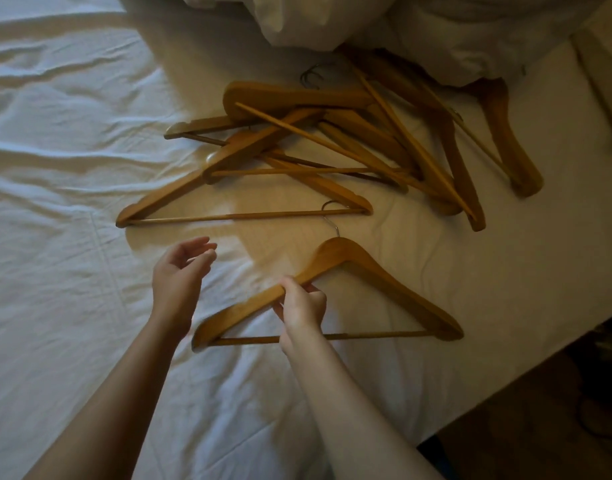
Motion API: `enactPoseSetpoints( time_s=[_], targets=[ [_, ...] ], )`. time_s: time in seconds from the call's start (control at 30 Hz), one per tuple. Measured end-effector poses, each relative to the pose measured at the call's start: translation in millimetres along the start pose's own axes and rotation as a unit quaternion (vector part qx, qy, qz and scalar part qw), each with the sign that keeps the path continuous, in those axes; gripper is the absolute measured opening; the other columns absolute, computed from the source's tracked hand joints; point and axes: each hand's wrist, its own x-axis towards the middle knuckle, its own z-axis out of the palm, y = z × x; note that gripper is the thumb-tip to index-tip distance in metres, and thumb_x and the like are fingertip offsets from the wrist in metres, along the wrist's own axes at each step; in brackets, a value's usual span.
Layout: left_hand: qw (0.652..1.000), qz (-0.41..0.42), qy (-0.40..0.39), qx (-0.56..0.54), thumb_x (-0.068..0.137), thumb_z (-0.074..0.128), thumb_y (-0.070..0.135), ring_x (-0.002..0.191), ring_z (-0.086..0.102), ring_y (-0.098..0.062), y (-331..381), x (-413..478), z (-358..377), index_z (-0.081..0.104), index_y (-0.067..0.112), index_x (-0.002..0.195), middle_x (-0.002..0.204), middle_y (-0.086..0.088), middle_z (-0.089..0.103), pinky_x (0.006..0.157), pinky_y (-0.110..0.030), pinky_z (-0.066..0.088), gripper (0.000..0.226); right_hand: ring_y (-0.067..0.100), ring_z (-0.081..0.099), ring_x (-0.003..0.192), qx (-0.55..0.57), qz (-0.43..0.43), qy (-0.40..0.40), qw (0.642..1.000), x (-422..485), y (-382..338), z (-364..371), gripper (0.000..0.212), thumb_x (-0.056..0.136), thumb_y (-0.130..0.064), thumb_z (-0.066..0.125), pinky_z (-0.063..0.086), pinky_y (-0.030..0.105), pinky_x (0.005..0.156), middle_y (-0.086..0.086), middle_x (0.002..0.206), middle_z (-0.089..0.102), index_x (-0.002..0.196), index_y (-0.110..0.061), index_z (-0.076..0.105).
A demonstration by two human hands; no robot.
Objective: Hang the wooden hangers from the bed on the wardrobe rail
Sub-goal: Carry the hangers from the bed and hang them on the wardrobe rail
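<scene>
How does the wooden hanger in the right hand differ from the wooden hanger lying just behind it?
The near light-brown wooden hanger is gripped on one arm by the right hand; the flat wooden hanger behind it is untouched. The near one shows its whole frame and metal hook; the other's top is buried under the pile. Both are triangular with a bottom bar.

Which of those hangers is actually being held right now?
The nearest hanger, lying apart from the pile; the right hand grips one sloping arm of it.
</scene>
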Motion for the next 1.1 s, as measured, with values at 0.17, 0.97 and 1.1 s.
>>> enactPoseSetpoints(
  time_s=[0.17,0.97,1.1],
  targets=[
    [0.999,0.036,-0.036,0.006,0.086,0.059,0.006,0.095,0.062,-0.019,33.6,4.4,24.5,0.062,0.021,0.099,0.093,0.002,0.067,0.085,-0.031,0.049,0.020,0.022,0.066,0.087,0.012,-0.009,0.087,0.996,-9.0,-6.9,-35.4,0.014,0.080,-0.011,0.064,0.055,0.038,0.086,0.006,0.089,0.068,0.093,-0.006,0.062],
    [0.946,0.177,-0.211,0.170,0.084,0.061,0.006,0.074,0.058,0.001,106.0,41.9,293.3,0.063,0.012,0.107,0.088,0.006,0.063,0.061,-0.006,0.045,0.024,0.014,0.055,0.062,0.211,-0.043,0.192,0.957,51.4,-138.2,-187.0,0.011,0.082,-0.005,0.056,0.041,0.023,0.053,0.001,0.070,0.059,0.071,-0.007,0.058],
    [0.949,0.187,-0.200,0.155,0.084,0.060,0.005,0.074,0.058,0.002,127.6,86.7,320.5,0.060,0.016,0.104,0.086,0.006,0.060,0.067,-0.014,0.046,0.023,0.017,0.059,0.068,0.234,-0.040,0.204,0.950,72.4,-156.8,-188.4,0.011,0.080,-0.006,0.059,0.046,0.026,0.059,0.006,0.076,0.062,0.087,0.001,0.063]
  ],
)
